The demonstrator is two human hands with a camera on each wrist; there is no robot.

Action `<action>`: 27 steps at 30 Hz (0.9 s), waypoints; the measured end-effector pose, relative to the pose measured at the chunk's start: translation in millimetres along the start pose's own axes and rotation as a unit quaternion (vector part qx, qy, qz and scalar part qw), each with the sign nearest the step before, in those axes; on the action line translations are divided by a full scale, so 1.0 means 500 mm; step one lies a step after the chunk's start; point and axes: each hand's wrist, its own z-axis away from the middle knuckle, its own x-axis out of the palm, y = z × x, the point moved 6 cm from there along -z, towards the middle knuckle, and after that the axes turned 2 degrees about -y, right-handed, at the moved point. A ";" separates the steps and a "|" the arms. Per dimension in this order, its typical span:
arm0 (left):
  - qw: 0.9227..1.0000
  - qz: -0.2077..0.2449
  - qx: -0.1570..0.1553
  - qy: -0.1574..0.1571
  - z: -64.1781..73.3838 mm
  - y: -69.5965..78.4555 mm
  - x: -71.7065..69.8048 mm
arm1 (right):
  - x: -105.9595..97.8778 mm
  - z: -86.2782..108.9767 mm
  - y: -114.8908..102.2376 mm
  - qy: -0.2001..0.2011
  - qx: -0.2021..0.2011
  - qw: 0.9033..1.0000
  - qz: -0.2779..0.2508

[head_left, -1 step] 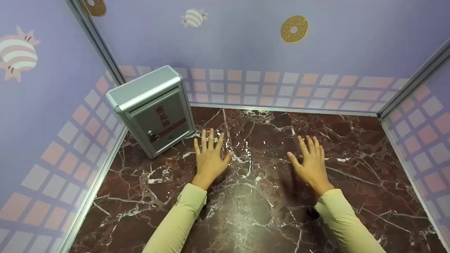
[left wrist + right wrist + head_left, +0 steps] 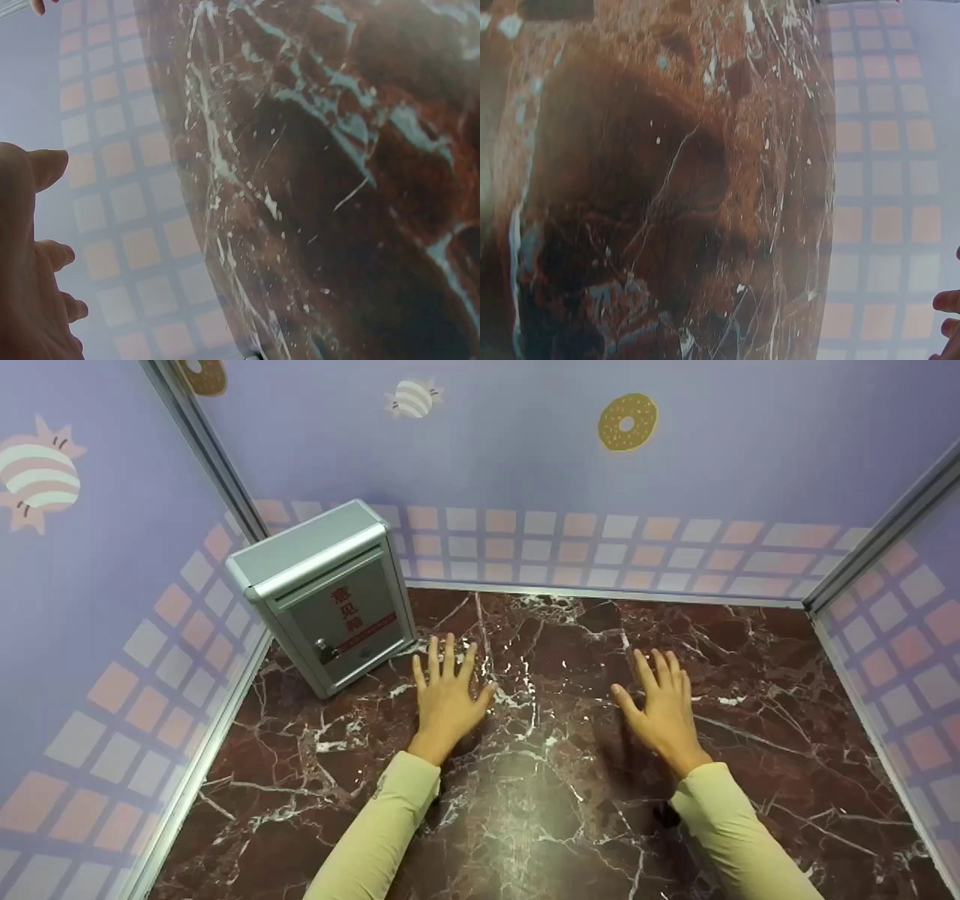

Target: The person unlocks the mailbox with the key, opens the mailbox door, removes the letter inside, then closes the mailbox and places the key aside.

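Purple walls with pastel squares around a dark red marbled surface; striped sweet print cut off at the left edge. Silver metal box upright at back left, near the corner, just beyond the left hand and apart from it; back and interior hidden, smaller lettering on its red strip unreadable. Left fingers straight and spread, thumb out to the side. Right hand well apart from the left, fingers extended, closer together, thumb away from them. Undersides of both palms hidden, contact with the marble impossible to tell. Pale sleeves cut off by the lower edge. In both wrist views, only parts of fingers at the outer edges.
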 end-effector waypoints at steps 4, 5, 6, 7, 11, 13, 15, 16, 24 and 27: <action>1.000 0.020 -0.005 0.009 -0.004 -0.013 -0.006 | 0.009 -0.009 -0.004 0.001 -0.001 1.000 -0.003; 0.999 0.033 -0.007 0.012 -0.004 -0.019 -0.007 | 0.013 -0.012 -0.005 0.001 -0.001 1.000 -0.004; 0.999 0.043 -0.011 0.016 -0.003 -0.025 -0.009 | 0.017 -0.014 -0.007 0.000 -0.001 1.000 -0.006; 0.998 0.051 -0.014 0.022 -0.001 -0.032 -0.010 | 0.021 -0.015 -0.009 -0.001 0.000 1.000 -0.009; 0.993 0.098 -0.037 0.048 0.007 -0.066 -0.021 | 0.039 -0.027 -0.019 -0.007 0.001 0.999 -0.034; 0.988 0.132 -0.053 0.068 0.012 -0.086 -0.029 | 0.047 -0.036 -0.027 -0.010 0.001 0.999 -0.052; 0.979 0.169 -0.068 0.090 0.018 -0.104 -0.038 | 0.056 -0.049 -0.038 -0.015 0.001 0.998 -0.068; 0.974 0.188 -0.074 0.104 0.021 -0.112 -0.043 | 0.062 -0.057 -0.045 -0.018 0.001 0.997 -0.076; 0.943 0.255 -0.074 0.199 0.041 -0.159 -0.074 | 0.113 -0.127 -0.123 -0.056 -0.024 0.986 -0.156; 0.933 0.271 -0.074 0.226 0.048 -0.176 -0.081 | 0.134 -0.144 -0.153 -0.076 -0.036 0.978 -0.193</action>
